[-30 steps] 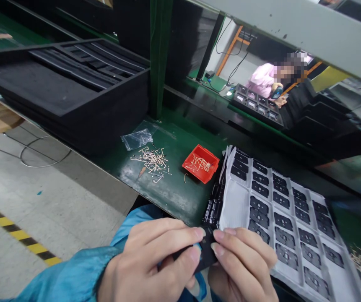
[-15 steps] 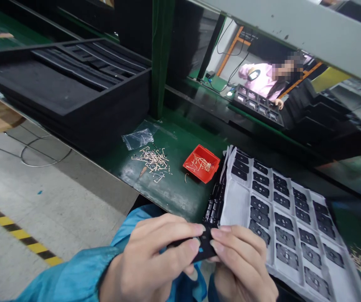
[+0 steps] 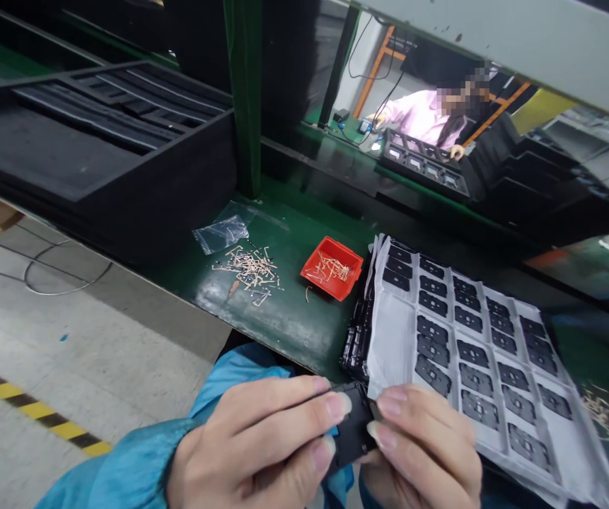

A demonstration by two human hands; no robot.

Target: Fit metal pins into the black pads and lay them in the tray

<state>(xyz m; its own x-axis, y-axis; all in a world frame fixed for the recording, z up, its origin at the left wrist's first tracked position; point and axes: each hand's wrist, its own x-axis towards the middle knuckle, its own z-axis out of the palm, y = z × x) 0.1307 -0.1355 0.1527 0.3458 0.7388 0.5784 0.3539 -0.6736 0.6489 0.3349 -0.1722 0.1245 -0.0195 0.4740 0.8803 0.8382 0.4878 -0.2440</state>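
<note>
Between my two hands is a flat black plastic plate (image 3: pixel 354 428), held in front of my body just off the table's near edge. My left hand (image 3: pixel 277 431) pinches its left side, fingertips lying over the top face. At the plate's right edge the fingertips of my right hand (image 3: pixel 421 442) press together, also closed on it. A bit of blue shows on the plate by my left fingertips. Similar black plates (image 3: pixel 477 378) lie in the pockets of a white-lined tray (image 3: pixel 394 318) right beside my right hand.
A red bin (image 3: pixel 344 288) holds small thin tan pieces. Left of it lies a loose pile of such pieces (image 3: pixel 254 268) by a clear plastic bag (image 3: pixel 222 233). A large black foam box (image 3: pixel 177 170) and green post (image 3: pixel 245 99) stand left. Across the bench, a person (image 3: pixel 421 113) works at a black tray.
The plate has tilted, showing more of its face, and my fingers have shifted on it. My view has turned slightly right. The person opposite has lowered the hand holding a device.
</note>
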